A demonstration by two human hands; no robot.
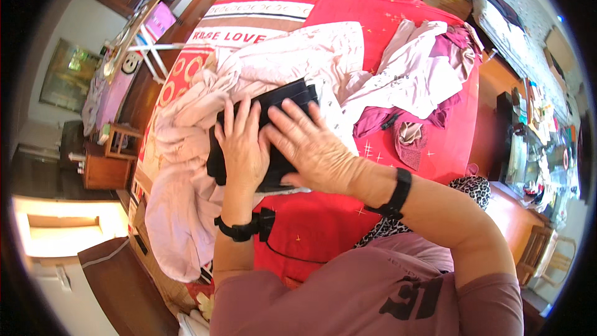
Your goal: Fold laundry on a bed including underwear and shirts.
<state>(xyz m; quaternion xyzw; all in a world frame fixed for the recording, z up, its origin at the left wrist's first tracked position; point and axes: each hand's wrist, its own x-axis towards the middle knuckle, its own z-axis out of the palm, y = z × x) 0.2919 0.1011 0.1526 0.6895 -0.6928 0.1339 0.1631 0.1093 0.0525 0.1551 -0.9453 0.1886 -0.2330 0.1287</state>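
From my end I have both hands flat on a folded black cloth (289,93), which lies at about the middle of the bed (348,6). The left hand (241,143) is open, its fingers slightly apart and pointing to the bed's far edge. The right hand (317,146) is open too, palm down, coming in from the bed's right side and meeting the left hand over the cloth — I see neither one gripping anything. Each wrist wears a black band (403,191), and a thin dark cable (292,256) trails across the bed's near part.

The surface I am looking down on is mostly a red sheet (448,140) with small pale cross marks; toward the bed's far left it gives way to brown and white bands with lettering and rings. A crumpled pale pink blanket (186,124) runs down the bed's left side. On the bed's right part lies a heap, a white printed garment (416,87) over maroon cloth (376,123).

The room is crowded around the bed. Left of it I make out a white-legged stand (146,43), a framed pane (69,74) on the wall and a small wooden cabinet (107,171). Right of it come brown floor (497,109), a cluttered table (528,155) — its small items too blurred to tell — and a wooden chair (547,252)
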